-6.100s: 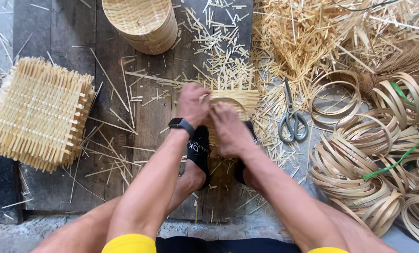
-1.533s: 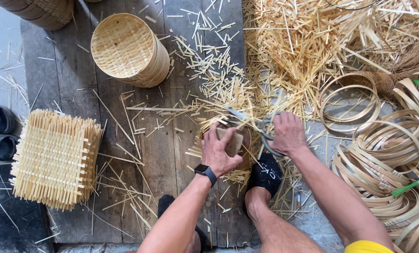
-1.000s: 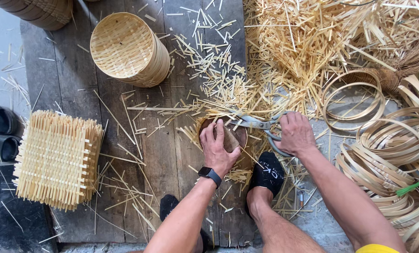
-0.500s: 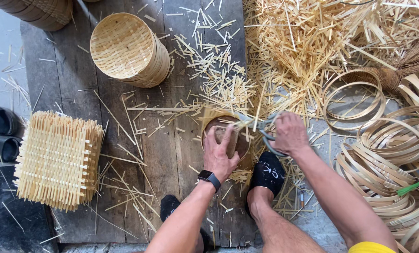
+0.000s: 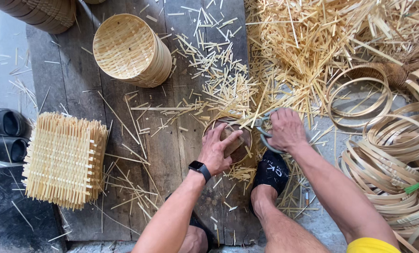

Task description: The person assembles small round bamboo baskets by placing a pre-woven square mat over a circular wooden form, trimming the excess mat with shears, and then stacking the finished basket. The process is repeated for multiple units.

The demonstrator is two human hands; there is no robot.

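Note:
My left hand (image 5: 217,149) presses flat on a round brown wooden form (image 5: 240,143) with a woven bamboo piece under it, on the dark wooden boards. My right hand (image 5: 286,129) grips grey-handled scissors (image 5: 264,129) at the right edge of that round piece, blades among the protruding bamboo strips. A black smartwatch sits on my left wrist. My foot in a black sock (image 5: 271,169) rests just below the round form.
A finished round bamboo basket (image 5: 130,49) lies at the upper left. A stack of square woven mats (image 5: 64,159) sits left. Bamboo hoops (image 5: 392,150) pile at the right. Cut strips (image 5: 312,42) litter the upper right. Black shoes (image 5: 3,133) stand at the far left.
Six seconds ago both hands worked the woven piece and the scissors lay aside. Since then my right hand took the scissors and has been working around the round piece's edge.

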